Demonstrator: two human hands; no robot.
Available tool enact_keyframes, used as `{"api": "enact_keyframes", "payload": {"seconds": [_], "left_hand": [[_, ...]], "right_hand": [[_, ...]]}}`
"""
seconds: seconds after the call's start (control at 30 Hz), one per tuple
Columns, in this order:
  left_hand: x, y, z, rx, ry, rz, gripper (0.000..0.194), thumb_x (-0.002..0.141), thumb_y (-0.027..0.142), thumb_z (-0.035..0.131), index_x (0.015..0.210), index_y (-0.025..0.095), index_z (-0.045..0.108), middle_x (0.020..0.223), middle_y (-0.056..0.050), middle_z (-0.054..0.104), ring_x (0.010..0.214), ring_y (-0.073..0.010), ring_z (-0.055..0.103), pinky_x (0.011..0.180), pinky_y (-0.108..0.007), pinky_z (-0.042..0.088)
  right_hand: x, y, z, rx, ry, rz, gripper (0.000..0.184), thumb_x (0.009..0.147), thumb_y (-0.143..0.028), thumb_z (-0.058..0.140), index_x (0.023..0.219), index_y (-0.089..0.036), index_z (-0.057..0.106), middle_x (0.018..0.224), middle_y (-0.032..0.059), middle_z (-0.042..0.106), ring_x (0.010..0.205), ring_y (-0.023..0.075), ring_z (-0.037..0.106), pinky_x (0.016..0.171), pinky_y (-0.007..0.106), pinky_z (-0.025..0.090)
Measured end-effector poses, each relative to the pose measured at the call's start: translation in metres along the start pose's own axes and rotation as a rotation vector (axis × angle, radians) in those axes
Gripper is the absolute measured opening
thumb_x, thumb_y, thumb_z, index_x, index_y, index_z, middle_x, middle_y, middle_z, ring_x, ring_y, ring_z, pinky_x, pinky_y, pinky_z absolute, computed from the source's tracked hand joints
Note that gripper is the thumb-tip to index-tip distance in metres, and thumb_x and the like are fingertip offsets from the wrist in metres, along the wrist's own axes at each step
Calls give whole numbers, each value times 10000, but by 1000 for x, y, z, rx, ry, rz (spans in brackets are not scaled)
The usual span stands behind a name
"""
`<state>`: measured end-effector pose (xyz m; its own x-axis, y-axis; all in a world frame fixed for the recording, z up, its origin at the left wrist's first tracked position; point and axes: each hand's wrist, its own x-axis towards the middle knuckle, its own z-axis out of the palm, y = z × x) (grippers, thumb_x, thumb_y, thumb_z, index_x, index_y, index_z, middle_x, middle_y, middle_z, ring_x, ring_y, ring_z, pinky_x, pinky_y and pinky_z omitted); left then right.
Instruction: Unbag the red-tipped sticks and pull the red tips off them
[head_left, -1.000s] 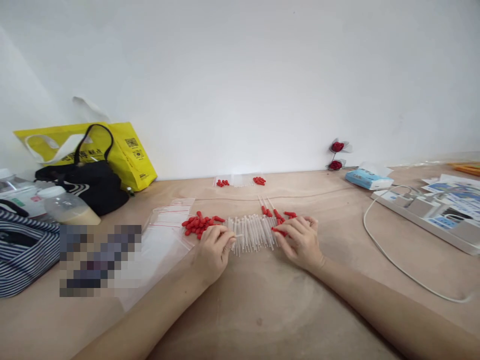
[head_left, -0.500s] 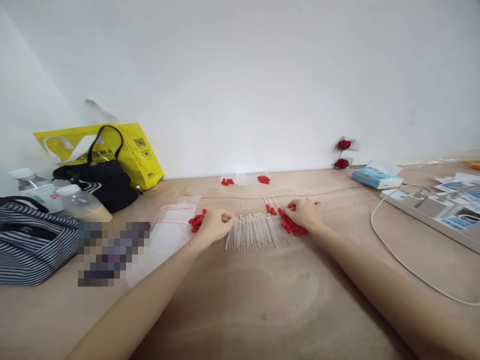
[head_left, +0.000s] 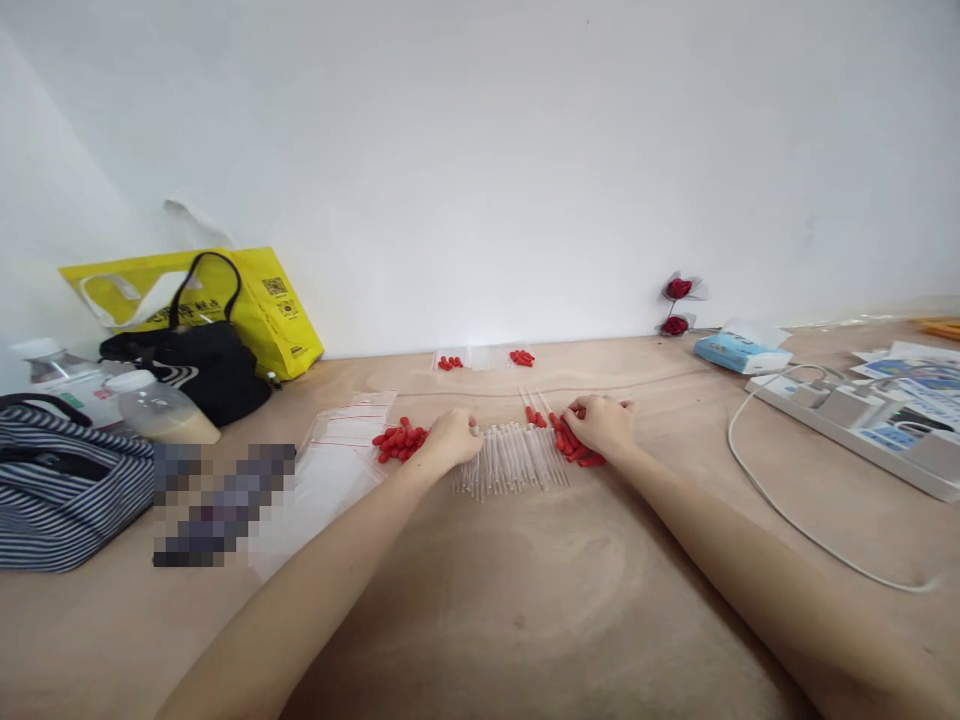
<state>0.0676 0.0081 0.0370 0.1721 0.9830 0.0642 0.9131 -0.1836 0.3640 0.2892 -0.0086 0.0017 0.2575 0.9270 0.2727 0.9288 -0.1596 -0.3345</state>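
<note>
A row of thin clear tubes (head_left: pixel 517 460) lies side by side on the wooden table. At its left end my left hand (head_left: pixel 455 440) is closed, its thumb and fingers pinched at the upper end of a tube. Beside that wrist is a pile of red rubber bulbs (head_left: pixel 399 440). My right hand (head_left: pixel 602 425) rests over a second group of red bulbs (head_left: pixel 574 448) at the row's right end, fingers bent down onto them. A few droppers (head_left: pixel 534 412), tubes with red bulbs on, point away from me there.
Clear zip bags (head_left: pixel 341 460) lie left of the bulbs; bagged droppers (head_left: pixel 484 357) lie by the wall. Farther left stand a yellow bag (head_left: pixel 289 335), a striped pouch (head_left: pixel 75 490) and bottles (head_left: pixel 165 410). A power strip (head_left: pixel 862 420) with a cable and a tissue pack (head_left: pixel 739 352) are at right.
My left hand has shifted slightly right along the tubes, uncovering more of the red bulbs on the left. My right hand stays at its bulbs. The whole view has turned slightly.
</note>
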Motion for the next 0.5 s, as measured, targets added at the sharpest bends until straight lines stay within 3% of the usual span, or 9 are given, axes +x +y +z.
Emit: {"api": "enact_keyframes", "payload": {"seconds": [0.17, 0.33, 0.5], "left_hand": [[-3, 2, 1, 40, 40, 55, 230, 655, 168, 569, 877, 151, 630, 701, -60, 663, 748, -215, 625, 657, -273, 440], [-24, -3, 1, 8, 134, 169, 232, 751, 186, 480, 954, 161, 590, 758, -42, 648, 736, -185, 608, 670, -278, 444], [-51, -32, 13, -17, 411, 604, 143, 784, 215, 480, 850, 166, 596, 833, -55, 602, 824, -185, 543, 780, -329, 434]], "right_hand": [[0, -3, -1, -18, -23, 6, 229, 759, -308, 438, 781, -242, 656, 806, 45, 669, 892, 226, 541, 845, 423, 236], [12, -14, -2, -40, -98, 38, 222, 740, -316, 453, 747, -236, 660, 808, 53, 666, 862, 224, 566, 853, 443, 255], [27, -27, 6, -84, -179, 94, 270, 697, -397, 517, 662, -166, 652, 778, 120, 659, 837, 277, 580, 870, 508, 238]]}}
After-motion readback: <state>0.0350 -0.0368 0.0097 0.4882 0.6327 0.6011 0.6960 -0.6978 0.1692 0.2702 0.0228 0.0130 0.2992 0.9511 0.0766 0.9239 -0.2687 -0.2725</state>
